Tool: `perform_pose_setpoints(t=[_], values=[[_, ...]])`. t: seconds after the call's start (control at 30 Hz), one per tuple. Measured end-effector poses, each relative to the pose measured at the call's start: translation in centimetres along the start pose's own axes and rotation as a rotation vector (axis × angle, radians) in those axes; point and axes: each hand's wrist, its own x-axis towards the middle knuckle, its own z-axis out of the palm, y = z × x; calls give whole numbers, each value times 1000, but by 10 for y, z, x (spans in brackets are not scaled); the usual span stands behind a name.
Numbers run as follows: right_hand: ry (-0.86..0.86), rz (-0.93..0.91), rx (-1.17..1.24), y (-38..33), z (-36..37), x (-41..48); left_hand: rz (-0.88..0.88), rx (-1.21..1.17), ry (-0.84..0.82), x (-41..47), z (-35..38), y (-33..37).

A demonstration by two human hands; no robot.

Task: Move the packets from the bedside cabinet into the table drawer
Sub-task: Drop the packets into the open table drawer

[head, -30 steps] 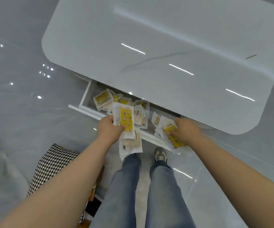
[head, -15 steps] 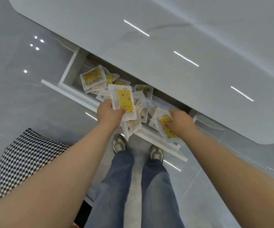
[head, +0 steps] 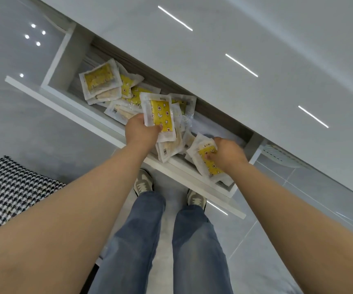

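One wide-angle camera, worn on the head, faces forward and steeply down. The open drawer [head: 62, 67] under the table [head: 256, 49] lies near; the shoes [head: 142, 183] lie farther below.

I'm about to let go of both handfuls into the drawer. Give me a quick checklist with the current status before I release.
1. White table drawer pulled out from under the glossy white tabletop: ok.
2. Left hand grips its stack of yellow-and-clear plastic packets over the drawer: ok.
3. Right hand grips its bundle of yellow-and-clear plastic packets: ok.
4. Bundle fully inside the drawer's front panel: cannot tell; its lower end overlaps the panel in this view.
5. Free room in the drawer: ok; bare floor shows at the left end, beside the loose packets already lying there.
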Motion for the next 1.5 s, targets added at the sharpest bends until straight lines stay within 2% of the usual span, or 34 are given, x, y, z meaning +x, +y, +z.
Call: perform_pose_setpoints(t=[0.13,0.27,0.43,0.63,0.83,1.2,1.5], values=[[1,25,-8,9,10,16,36,141,13,12,9,-7],[73,58,31,15,14,19,24,356,-94,11,13,-6],[112,51,28,7,3,4,62,449,-165,-5,0,0],[64,-44,-106,-12,-17,-44,141,466,-214,-52,-34,8],[85,-152,-234,-32,-51,-121,212,613,-256,-122,-87,25],[161,-360,-271,-92,-116,-276,209,589,-218,-253,-194,39],[199,-549,-417,-190,-150,-357,223,528,-107,-308,-294,39]])
